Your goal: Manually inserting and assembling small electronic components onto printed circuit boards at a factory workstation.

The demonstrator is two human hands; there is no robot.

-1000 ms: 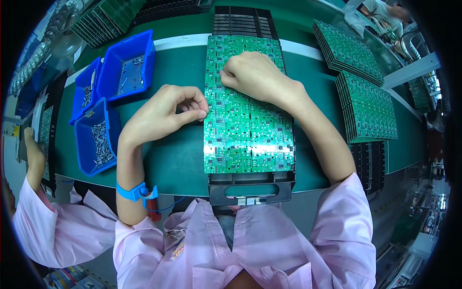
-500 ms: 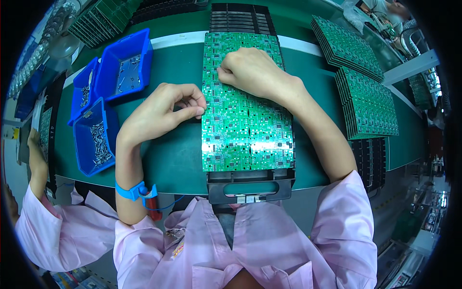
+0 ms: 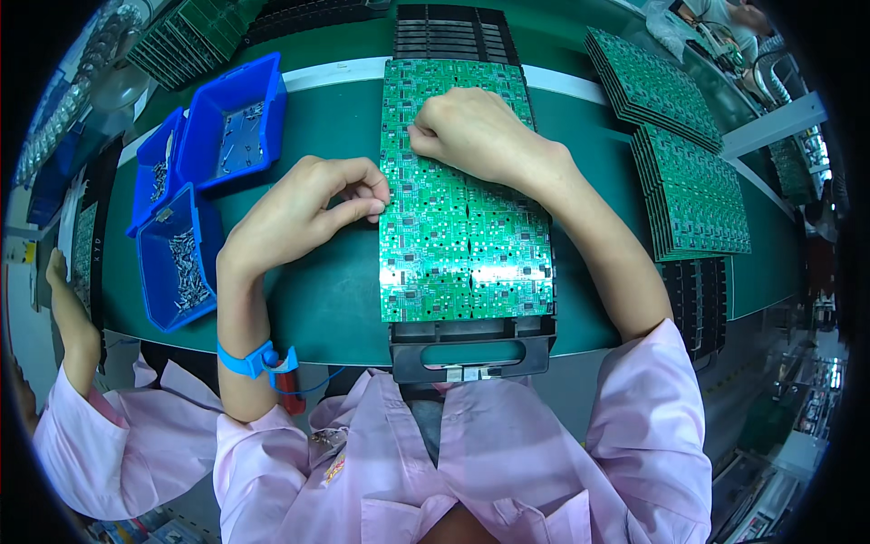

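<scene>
A large green circuit board (image 3: 467, 245) lies lengthwise in front of me on a black carrier frame (image 3: 408, 349) with a handle at its near end. Over the board's upper part, my right hand (image 3: 471, 131) is closed, its fingertips down near the left side; whatever they pinch is hidden. My left hand (image 3: 313, 208) has its thumb and fingers drawn together at the board's left edge, and I cannot make out what is between them. A blue wrist strap (image 3: 249, 363) with a cord is on my left wrist.
Left of my hand stand blue bins (image 3: 186, 272) of small metal parts. Stacks of green circuit boards (image 3: 693, 195) stand at the right, with another board stack (image 3: 186, 45) at the far left. A black rack (image 3: 453, 36) is beyond the board. A co-worker's arm (image 3: 77, 335) shows at the left.
My hands stay almost still at the same spots on the board. At the left, the co-worker's forearm has shifted slightly.
</scene>
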